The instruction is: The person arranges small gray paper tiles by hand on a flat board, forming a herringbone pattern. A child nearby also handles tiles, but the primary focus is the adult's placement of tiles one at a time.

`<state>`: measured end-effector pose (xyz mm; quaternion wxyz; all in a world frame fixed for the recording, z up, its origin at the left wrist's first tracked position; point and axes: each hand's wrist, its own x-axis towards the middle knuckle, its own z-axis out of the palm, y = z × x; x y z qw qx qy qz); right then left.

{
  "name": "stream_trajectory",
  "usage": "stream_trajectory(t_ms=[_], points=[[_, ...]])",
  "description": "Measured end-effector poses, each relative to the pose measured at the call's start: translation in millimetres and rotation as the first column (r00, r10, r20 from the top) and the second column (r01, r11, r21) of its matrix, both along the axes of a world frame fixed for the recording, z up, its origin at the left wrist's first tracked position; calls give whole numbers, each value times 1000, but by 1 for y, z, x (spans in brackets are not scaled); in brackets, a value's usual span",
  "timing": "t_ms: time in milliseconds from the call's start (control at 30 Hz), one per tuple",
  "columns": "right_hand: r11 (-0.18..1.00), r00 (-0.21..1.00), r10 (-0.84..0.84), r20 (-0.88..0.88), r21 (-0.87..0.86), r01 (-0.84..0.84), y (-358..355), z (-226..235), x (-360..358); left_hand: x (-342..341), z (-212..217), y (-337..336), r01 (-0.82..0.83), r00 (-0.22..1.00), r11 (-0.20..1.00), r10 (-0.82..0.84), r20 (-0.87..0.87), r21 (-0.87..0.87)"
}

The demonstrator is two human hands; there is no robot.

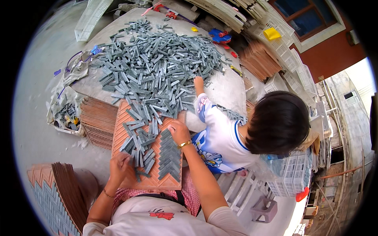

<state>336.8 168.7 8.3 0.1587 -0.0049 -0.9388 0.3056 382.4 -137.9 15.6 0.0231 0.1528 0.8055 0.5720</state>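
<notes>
On the orange mould tray, the left hand curls closed on loose grey tile strips at its near-left; the right hand rests open-fingered at its far-right edge, beside the laid herringbone strips.

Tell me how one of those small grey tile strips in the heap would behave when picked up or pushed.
Each grey strip looks stiff, since every one in the heap lies straight and unbent. Flat sided, it would probably slide rather than roll. Being small and thin, it seems light, as the left hand rests among several loose ones on the orange grooved tray.
</notes>
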Motion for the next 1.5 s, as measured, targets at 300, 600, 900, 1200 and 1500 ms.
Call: stream_trajectory(t_ms=[300, 600, 900, 1200, 1500], points=[[991, 996, -85, -33, 106, 88, 5, -10, -1, 0, 1, 0, -8, 1000, 1000, 8, 29, -13], [879, 903, -405, 143, -211, 428, 17, -6, -38, -1, -6, -3, -11, 999, 999, 10, -42, -31], [896, 945, -255, 206, -317, 311, 42, -14, 17, 1, -15, -15, -104, 994, 994, 104, 38, -20], [939, 923, -328, 201, -38, 342, 37, -14, 12, -4, 5, 3, -29, 998, 1000, 28, 55, 9], [944, 936, -319, 146, 141, 299, 10, 13, -21, 0, 12, 7, -29, 999, 998, 28, -18, -51]])
